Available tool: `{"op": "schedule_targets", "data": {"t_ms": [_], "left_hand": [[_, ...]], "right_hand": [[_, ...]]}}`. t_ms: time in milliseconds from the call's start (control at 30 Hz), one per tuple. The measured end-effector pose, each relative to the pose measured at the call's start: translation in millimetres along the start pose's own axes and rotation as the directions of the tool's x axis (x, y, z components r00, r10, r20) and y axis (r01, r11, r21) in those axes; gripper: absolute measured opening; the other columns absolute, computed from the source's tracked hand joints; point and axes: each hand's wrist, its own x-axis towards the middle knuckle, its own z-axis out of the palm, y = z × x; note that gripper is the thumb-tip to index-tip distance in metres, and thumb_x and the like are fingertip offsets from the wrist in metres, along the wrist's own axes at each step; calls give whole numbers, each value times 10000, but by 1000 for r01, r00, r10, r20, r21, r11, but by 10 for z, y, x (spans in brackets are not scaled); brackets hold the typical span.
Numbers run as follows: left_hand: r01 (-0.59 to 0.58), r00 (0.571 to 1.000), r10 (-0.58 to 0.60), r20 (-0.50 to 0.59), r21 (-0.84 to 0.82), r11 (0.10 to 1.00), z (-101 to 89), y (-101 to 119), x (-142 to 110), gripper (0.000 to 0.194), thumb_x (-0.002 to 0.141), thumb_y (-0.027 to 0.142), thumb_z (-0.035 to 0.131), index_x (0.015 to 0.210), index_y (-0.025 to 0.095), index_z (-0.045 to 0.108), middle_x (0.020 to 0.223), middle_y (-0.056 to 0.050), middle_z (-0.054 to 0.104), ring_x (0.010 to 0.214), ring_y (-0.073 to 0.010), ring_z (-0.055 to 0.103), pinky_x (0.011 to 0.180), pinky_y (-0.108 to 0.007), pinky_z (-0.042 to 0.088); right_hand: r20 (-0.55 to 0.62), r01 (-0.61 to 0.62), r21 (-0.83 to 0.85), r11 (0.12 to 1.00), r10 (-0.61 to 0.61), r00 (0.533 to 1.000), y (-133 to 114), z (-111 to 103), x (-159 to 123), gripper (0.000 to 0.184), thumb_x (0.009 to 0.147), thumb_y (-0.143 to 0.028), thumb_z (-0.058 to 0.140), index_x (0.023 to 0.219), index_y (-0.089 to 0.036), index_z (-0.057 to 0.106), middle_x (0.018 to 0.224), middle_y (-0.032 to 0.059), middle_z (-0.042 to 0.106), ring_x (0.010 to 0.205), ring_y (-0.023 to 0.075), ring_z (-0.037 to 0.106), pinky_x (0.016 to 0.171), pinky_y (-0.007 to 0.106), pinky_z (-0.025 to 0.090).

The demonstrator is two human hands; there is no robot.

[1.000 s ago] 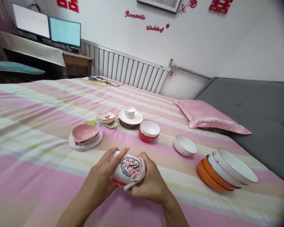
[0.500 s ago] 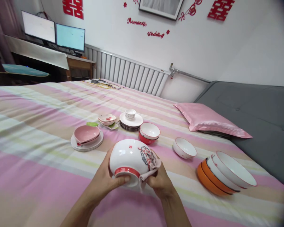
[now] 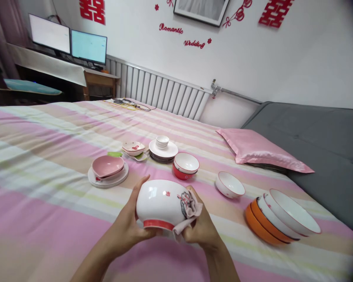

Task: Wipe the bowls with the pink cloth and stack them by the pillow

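Held up over the bed, a white bowl [image 3: 160, 201] with a red foot ring and a dark-and-red printed picture is tilted so its outer side faces me. My left hand [image 3: 135, 219] grips its left side, thumb under the foot. At the right side, my right hand [image 3: 201, 221] presses a crumpled pinkish-grey cloth [image 3: 191, 211] against the bowl's wall. Just beyond the bowl sits a pair of small bowls [image 3: 186, 162], white over red. Fingers behind the bowl are hidden.
A pink dish [image 3: 108, 166] rests on white plates at left. Behind stand small dishes [image 3: 133, 147] and a plate stack [image 3: 169, 149] topped with tiny white dishes. To the right are a single white bowl [image 3: 230, 184], stacked large bowls [image 3: 270, 223] and a pink pillow [image 3: 261, 149].
The bowl has tipped and turned slightly in my hands, showing less of its underside. My left thumb has slid further beneath the foot. The cloth has shifted a little right with my right hand.
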Motion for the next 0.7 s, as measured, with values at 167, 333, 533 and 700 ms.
{"op": "schedule_targets", "data": {"t_ms": [167, 333, 533, 700], "left_hand": [[-108, 994, 93, 61, 327, 939, -78, -54, -2, 1036, 633, 374, 758, 1426, 338, 92, 1439, -104, 297, 1231, -317, 420, 959, -439, 427], [-217, 976, 195, 98, 536, 816, -115, -47, -10, 940, 681, 315, 723, 1418, 364, 142, 1339, -88, 391, 1206, -304, 423, 956, -430, 416], [-236, 971, 181, 156, 743, 627, -108, -98, 0, 863, 710, 149, 610, 1422, 386, 183, 1100, -73, 487, 957, -260, 537, 770, -383, 480], [-291, 945, 302, 122, 734, 613, -96, -105, 30, 896, 688, 156, 634, 1426, 393, 186, 1319, -88, 406, 1153, -304, 472, 859, -400, 469]], "right_hand": [[74, -93, 9, 996, 92, 993, 12, -5, 7, 326, 588, -131, 599, 749, -254, 344, 611, -89, 330, 506, 68, 323, 399, 151, 274], [69, -73, -88, 993, 79, 994, 44, 66, -53, 442, 470, -79, 583, 801, -247, 344, 695, -75, 381, 565, 75, 351, 427, 171, 239], [31, -56, -286, 957, 68, 997, 37, 179, -71, 420, 449, -109, 593, 768, -230, 349, 719, -56, 387, 622, 97, 368, 468, 188, 250], [50, -102, -209, 973, 115, 992, 42, 173, -60, 428, 441, -101, 611, 762, -230, 359, 711, -64, 383, 602, 84, 352, 456, 175, 244]]}}
